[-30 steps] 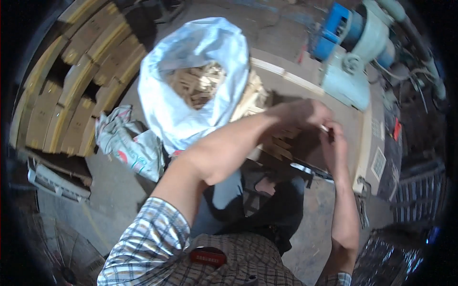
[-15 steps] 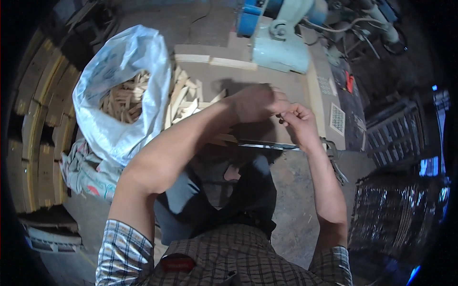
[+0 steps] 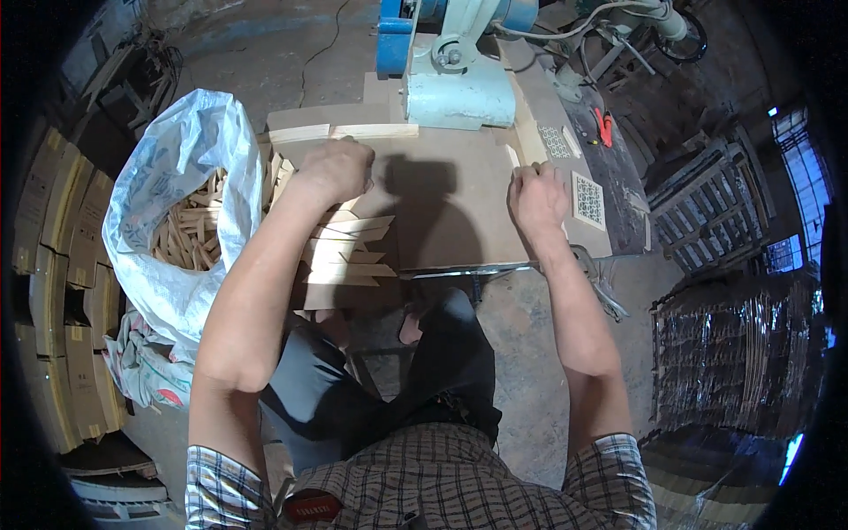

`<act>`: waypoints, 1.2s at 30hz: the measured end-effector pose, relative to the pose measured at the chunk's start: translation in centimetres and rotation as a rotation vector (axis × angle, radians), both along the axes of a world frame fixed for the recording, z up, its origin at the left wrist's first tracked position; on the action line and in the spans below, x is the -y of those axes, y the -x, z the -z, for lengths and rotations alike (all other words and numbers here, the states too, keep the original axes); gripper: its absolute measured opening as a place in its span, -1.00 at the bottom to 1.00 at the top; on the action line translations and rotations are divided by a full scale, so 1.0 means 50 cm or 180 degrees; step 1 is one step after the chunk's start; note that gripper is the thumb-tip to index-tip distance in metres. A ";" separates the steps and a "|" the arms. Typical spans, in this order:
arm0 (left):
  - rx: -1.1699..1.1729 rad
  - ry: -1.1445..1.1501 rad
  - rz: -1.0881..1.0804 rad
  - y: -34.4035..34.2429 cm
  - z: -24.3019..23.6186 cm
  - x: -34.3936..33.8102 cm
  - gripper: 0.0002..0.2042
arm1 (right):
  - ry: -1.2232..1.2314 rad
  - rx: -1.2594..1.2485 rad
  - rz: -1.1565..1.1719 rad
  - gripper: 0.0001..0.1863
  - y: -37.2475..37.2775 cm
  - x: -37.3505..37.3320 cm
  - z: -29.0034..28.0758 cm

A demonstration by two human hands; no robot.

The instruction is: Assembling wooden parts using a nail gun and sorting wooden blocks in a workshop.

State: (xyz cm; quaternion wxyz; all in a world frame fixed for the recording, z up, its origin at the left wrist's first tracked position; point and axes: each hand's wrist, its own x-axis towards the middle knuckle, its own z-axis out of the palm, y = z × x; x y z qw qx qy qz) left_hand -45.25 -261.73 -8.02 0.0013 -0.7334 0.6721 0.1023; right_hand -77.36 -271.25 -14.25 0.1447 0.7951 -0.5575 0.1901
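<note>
My left hand (image 3: 334, 168) is closed in a fist at the far end of a loose pile of pale wooden strips (image 3: 349, 252) on the left part of a brown board table (image 3: 446, 216). My right hand (image 3: 536, 196) rests knuckles up near the table's right edge. Its fingers are curled around a thin pale wooden strip (image 3: 511, 156) that pokes out past the fingertips. The two hands are well apart, with bare board and my shadow between them.
An open white sack (image 3: 155, 203) of wooden offcuts stands left of the table. A pale green machine (image 3: 459, 84) sits at the table's far edge. A patterned tile (image 3: 587, 199) and a red tool (image 3: 605, 128) lie right. Cardboard stacks (image 3: 53, 265) line the left, pallets (image 3: 698, 212) the right.
My hands, close together over the strips before, have spread apart: the left to the pile's far end, the right to the table's right edge. The view has swung toward the machine.
</note>
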 end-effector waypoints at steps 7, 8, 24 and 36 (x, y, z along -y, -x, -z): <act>-0.0324 0.0148 0.0150 0.003 0.005 0.017 -0.69 | 0.0155 -0.0378 0.0152 -0.78 -0.013 0.067 -0.005; -0.0082 -0.0022 0.0150 0.002 -0.001 0.013 -0.67 | 0.0067 -0.0300 0.0078 -0.79 -0.011 0.059 -0.001; -0.0724 0.0245 0.0587 -0.038 0.097 0.053 -0.68 | 0.0042 0.0261 -0.0244 -0.75 -0.040 0.107 -0.015; -0.5068 -0.0167 -0.0052 0.056 0.061 0.066 -0.81 | -0.2100 0.3320 -0.1506 -0.79 -0.157 -0.132 0.010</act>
